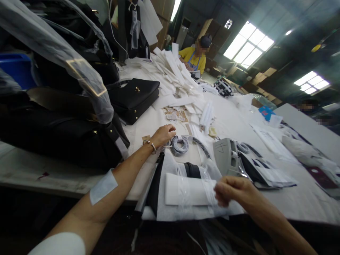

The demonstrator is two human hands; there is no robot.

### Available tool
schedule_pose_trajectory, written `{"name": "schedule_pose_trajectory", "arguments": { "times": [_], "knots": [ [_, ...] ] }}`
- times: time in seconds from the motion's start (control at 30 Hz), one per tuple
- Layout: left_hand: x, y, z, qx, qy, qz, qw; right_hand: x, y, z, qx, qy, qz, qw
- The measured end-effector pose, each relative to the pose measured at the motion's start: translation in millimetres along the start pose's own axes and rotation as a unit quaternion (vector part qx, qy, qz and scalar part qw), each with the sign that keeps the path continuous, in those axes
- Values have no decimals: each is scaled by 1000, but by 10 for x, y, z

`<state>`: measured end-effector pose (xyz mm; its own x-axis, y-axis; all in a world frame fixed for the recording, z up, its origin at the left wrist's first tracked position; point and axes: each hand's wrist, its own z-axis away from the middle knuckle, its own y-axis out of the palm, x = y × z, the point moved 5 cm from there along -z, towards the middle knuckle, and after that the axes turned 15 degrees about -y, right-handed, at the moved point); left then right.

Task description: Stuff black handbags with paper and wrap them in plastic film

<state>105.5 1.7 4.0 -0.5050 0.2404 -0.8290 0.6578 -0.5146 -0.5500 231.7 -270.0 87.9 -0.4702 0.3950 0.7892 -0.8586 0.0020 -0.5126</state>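
Observation:
A bag (154, 189) lies on the table in front of me, partly covered in white wrapping paper (166, 164). On top of it a white foam strip (191, 191) is held by clear tape, with a black rolled strap (193, 170) behind. My right hand (231, 189) is closed at the strip's right end; anything in its fingers is hidden. Beyond the bag, my left hand (165, 135) has its fingers curled beside a plastic-wrapped coiled strap (179, 145). Whether it pinches something there is too small to make out. A wrapped handle (202, 146) arches right of the coil.
Black handbags (132, 95) crowd the left side. A grey tape dispenser (223, 154) and another flat wrapped bag (261, 171) lie at right. White foam strips (172, 71) are heaped at the back, near a person in yellow (201, 63). The table's front edge (305, 220) runs below.

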Motion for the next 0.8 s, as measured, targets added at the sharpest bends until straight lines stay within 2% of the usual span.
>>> {"name": "schedule_pose_trajectory", "arguments": {
  "times": [0.07,0.1,0.17,0.23,0.33,0.5,0.6,0.7,0.8],
  "knots": [
    [0,11,-3,10,-3,-8,1000,-448,269,430,72,115,-119,984],
    [-3,24,4,16,-2,-14,1000,-652,416,579,79,150,-164,972],
    [-15,60,29,32,2,-29,999,-953,693,715,23,169,-248,954],
    [-27,96,58,45,6,-45,998,-1072,949,707,-62,162,-349,921],
    [-38,124,84,58,8,-63,996,-942,1215,595,-149,134,-501,842],
    [-50,160,105,108,10,-70,992,-566,1356,522,-161,134,-651,729],
    [-56,179,122,121,10,-74,990,-513,1381,498,-184,164,-666,704],
    [-50,191,130,137,9,-71,988,-544,1396,420,-247,170,-653,696],
    [-40,190,130,173,7,-57,983,-599,1428,373,-284,179,-636,694]
  ]
}}
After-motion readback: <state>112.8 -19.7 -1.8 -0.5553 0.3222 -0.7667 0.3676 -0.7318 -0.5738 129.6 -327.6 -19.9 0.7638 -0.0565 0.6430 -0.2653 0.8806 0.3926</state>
